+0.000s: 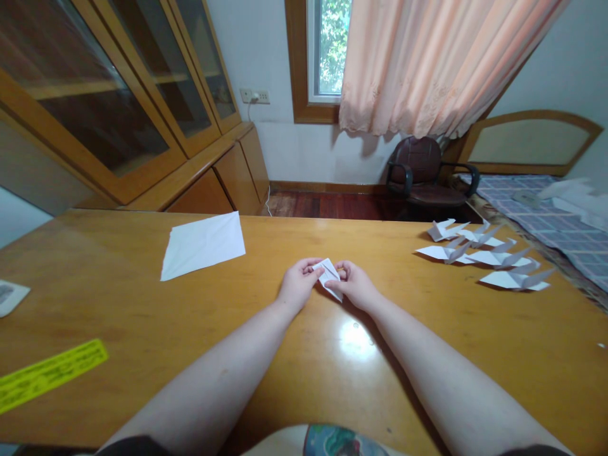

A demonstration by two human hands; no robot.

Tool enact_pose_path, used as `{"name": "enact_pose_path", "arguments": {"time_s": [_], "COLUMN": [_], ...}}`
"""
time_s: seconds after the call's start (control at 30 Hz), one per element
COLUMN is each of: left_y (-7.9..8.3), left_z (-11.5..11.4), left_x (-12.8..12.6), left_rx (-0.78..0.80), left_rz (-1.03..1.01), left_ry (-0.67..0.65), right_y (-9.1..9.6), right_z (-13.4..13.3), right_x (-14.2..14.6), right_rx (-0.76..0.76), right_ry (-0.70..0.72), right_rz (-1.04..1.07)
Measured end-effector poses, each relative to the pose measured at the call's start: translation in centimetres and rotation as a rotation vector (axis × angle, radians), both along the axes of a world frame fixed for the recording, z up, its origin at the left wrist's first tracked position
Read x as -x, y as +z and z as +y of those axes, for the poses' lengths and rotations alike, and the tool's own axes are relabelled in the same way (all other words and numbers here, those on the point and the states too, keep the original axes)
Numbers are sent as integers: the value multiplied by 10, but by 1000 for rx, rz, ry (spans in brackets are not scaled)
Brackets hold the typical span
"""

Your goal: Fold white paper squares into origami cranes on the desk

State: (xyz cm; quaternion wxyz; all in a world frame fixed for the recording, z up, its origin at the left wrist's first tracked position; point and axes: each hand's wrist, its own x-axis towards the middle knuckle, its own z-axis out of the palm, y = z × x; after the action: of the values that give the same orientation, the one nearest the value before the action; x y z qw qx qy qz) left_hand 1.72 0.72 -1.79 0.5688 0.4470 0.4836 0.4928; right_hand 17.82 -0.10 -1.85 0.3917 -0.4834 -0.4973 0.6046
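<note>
Two hands (297, 286) (357, 286), both pinching a folded paper diamond (329, 272), glossy wooden table (304, 373)

So there's a glass-front wooden cabinet (161, 76) on the left, with a wall outlet (263, 97) just right of it and something white plugged in. Pinkish curtain (427, 63) covers part of the window (332, 47), greenery outside. Dark office chair (424, 168) under that, plaid-covered bed (553, 212) on the right. Oh, and a bright yellow strip (52, 375) with dark writing, table's (156, 342) left side.

Small white folded paper (329, 274): roughly diamond-shaped, slanted, seam showing, held in fingers (339, 287).
</note>
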Motion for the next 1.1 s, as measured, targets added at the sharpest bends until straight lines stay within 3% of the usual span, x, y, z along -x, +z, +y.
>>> {"name": "enact_pose_path", "arguments": {"time_s": [0.33,0.5,0.63,0.77,0.9,1.1], "left_y": [6,6,5,4,2,3], "left_z": [-3,-6,-4,-2,-5,-6], "left_x": [0,-2,0,2,0,-1], "left_rx": [-8,23,20,-11,-30,-11], "left_rz": [-4,47,60,45,35,-35], "left_ry": [-98,-95,-45,93,120,20], "right_y": [14,10,7,6,7,10], "right_z": [6,7,7,4,-1,-2], "right_x": [-10,-13,-12,-8,-2,-1], "right_rx": [34,-24,10,75,84,117], "right_ry": [-218,-214,-238,-115,42,4], "right_rz": [0,-105,122,384,266,190]}}
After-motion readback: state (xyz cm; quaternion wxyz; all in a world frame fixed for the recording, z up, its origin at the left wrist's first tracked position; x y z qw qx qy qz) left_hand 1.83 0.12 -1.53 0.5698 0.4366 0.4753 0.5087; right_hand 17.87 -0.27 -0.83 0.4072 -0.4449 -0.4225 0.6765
